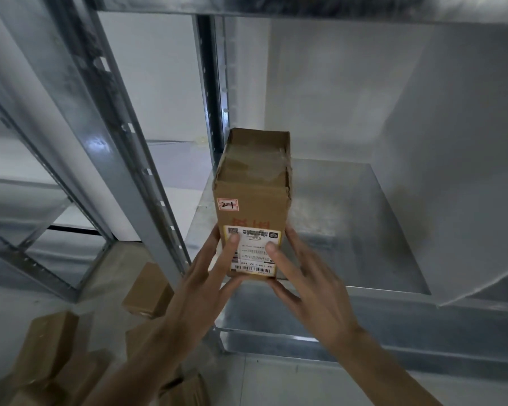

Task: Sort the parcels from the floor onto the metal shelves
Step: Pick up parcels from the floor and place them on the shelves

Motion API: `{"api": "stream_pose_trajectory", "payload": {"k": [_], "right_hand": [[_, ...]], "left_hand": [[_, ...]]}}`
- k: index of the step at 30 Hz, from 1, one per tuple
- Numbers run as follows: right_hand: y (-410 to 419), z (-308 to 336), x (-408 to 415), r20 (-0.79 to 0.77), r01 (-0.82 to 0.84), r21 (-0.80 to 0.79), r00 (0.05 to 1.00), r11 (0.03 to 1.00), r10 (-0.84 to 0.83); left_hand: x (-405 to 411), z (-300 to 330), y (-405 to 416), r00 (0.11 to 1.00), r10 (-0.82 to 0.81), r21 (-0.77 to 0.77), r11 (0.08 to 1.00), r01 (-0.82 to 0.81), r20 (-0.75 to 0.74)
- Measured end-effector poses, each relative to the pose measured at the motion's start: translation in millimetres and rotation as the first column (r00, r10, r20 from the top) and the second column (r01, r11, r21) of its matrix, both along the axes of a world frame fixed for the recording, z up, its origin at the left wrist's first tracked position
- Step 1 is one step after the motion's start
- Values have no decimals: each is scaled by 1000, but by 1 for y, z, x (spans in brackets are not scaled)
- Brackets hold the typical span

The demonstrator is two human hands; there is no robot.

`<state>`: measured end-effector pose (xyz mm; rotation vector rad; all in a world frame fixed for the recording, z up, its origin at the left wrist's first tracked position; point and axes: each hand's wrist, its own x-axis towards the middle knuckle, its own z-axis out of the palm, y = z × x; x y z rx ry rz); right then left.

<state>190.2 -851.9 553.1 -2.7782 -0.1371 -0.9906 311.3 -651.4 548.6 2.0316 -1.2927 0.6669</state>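
A tall brown cardboard parcel (254, 200) is standing upright on the metal shelf (364, 230), near the shelf's front left corner and just beside the grey upright post (147, 183); its top flaps are sealed with clear tape that is looking crumpled along the right edge; a small red-bordered sticker (228, 205) with handwritten marks is sitting on the upper left of its near face, and a white shipping label (254, 250) with barcodes and a yellow border is covering the lower part of that face.

The left hand (208, 276) is pressing against the parcel's lower left side, its fingers (232, 244) lying nearly straight and spread, with one fingertip resting on the label; the right hand (308, 276) is mirroring it on the lower right, fingers (272, 249) straight and spread, one tip touching the label and the others lying along the box's right edge; neither hand is curling round the box, both are flat against it.

A white sheet or panel (452, 171) is leaning at the right of the shelf bay; a second shelf board (305, 4) is running overhead. Below left, on the pale floor (27, 297), several more brown parcels (147, 291) are lying in a loose heap, blurred; another metal rack (41, 200) is standing further left.
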Motion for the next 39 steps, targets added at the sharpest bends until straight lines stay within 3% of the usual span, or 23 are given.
{"api": "stream_pose_trajectory", "payload": {"k": [8, 14, 17, 22, 26, 29, 32, 35, 39], "right_hand": [[-3, -6, 10, 33, 48, -29, 998, 998, -47], [-9, -3, 28, 23, 82, -13, 996, 997, -82], [-12, -2, 36, 24, 78, -9, 997, 997, -77], [-15, -1, 43, 33, 73, -7, 997, 997, -73], [-16, -4, 43, 48, 80, -20, 996, 997, -79], [-14, -4, 43, 51, 91, -19, 995, 996, -89], [-12, -4, 41, 47, 97, -20, 994, 995, -96], [-9, -5, 35, 28, 120, -9, 992, 993, -119], [-4, -2, 18, 14, 164, -4, 986, 986, -164]], "left_hand": [[6, -2, -12, 1000, 20, 47, 999, -19, -17], [21, -3, -24, 992, 119, 77, 989, -122, 45], [26, -5, -28, 983, 108, 143, 981, -129, 147], [22, 10, -37, 991, 129, 69, 989, -131, 26], [19, 12, -36, 994, 100, 48, 994, -102, 42], [18, 16, -38, 993, 87, 45, 995, -91, 84], [22, 6, -35, 969, 119, 114, 983, -146, 217], [22, 4, -31, 968, 137, 168, 970, -173, 208], [9, 12, -26, 988, 84, 92, 991, -96, 129]]}}
